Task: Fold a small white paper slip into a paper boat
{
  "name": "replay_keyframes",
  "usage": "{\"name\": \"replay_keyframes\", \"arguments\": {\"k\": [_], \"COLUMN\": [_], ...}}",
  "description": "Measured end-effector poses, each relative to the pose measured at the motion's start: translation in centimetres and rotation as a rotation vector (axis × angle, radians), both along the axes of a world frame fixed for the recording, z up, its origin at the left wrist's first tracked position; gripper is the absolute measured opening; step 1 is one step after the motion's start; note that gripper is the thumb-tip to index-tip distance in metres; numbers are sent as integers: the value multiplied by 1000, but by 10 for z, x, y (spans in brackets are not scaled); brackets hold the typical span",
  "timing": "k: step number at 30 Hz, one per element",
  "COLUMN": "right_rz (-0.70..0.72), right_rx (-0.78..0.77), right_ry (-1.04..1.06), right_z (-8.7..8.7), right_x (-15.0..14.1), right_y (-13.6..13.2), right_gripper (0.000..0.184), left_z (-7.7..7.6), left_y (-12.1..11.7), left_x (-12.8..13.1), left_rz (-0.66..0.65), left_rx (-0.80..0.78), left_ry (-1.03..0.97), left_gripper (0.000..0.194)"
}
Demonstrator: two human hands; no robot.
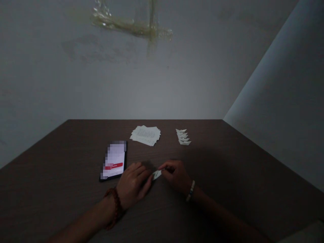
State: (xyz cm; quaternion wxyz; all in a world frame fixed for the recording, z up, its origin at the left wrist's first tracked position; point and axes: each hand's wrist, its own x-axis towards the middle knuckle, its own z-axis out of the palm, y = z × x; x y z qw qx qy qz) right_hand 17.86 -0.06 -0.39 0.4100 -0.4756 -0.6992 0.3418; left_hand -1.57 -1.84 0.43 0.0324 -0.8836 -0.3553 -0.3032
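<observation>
Between my two hands, low over the dark table (152,219), is a small folded piece of white paper (157,174). My left hand (134,184) grips its left end, thumb towards me and the other fingers curled on the far side. At the right end, the thumb and forefinger of my right hand (176,173) pinch the paper. Its covered ends are hidden by my fingers. Beyond my right hand, several small folded paper boats (184,137) stand in a close row. A loose stack of paper sheets (146,135) with faint print lies beyond my left hand.
A phone (115,158) with its screen lit lies just left of my left hand. Behind the table's far edge rises a grey wall (162,87) with strips of yellowish tape (136,29). Another wall (286,101) borders the right side.
</observation>
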Motion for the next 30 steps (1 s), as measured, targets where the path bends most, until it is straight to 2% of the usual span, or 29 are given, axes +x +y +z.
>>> {"name": "replay_keyframes", "arguments": {"k": [8, 15, 21, 30], "right_rz": [37, 67, 31, 24], "right_rx": [70, 108, 31, 42], "right_ry": [-2, 12, 30, -25], "right_z": [5, 3, 3, 7], "right_x": [1, 1, 0, -2], "right_y": [-2, -1, -4, -3], "right_gripper": [20, 21, 22, 20], "left_z": [3, 2, 6, 10], "left_y": [1, 0, -1, -1], "left_x": [6, 9, 12, 14], "left_rz": [12, 58, 129, 134], "left_rx": [-137, -195, -352, -417], "left_ry": [-76, -118, -172, -181], "left_gripper": [26, 22, 24, 23]}}
